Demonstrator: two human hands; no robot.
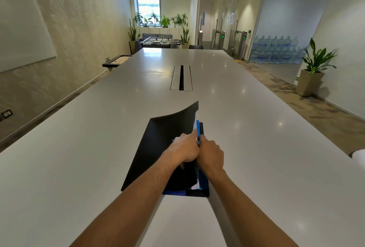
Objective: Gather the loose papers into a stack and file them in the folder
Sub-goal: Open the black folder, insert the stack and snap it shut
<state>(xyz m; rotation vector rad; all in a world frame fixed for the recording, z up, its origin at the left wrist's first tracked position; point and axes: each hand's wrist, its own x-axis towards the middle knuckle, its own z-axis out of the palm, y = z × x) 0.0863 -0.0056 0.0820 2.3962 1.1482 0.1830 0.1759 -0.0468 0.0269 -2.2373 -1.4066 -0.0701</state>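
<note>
Two hands meet over a black folder (158, 148) that lies on the near middle of the long white table (246, 128), its top cover curled up and peeling away toward ten o'clock. Under that cover a thin edge of white papers (195, 126) and a blue strip (198, 126) show along the folder's right side, with more white and blue peeking out at its near end. The left hand (182, 149) sits on the lifted cover, forefinger stretched toward twelve o'clock along the paper edge, the other fingers curled round the cover's right edge. The right hand (211, 155) is just at its three o'clock, touching it, fingers bent in against the folder's right side; exactly what they pinch I cannot tell. Further out at twelve o'clock is a cable slot (181, 77) in the tabletop, and at two o'clock a potted plant (314, 68) stands on the floor.
</note>
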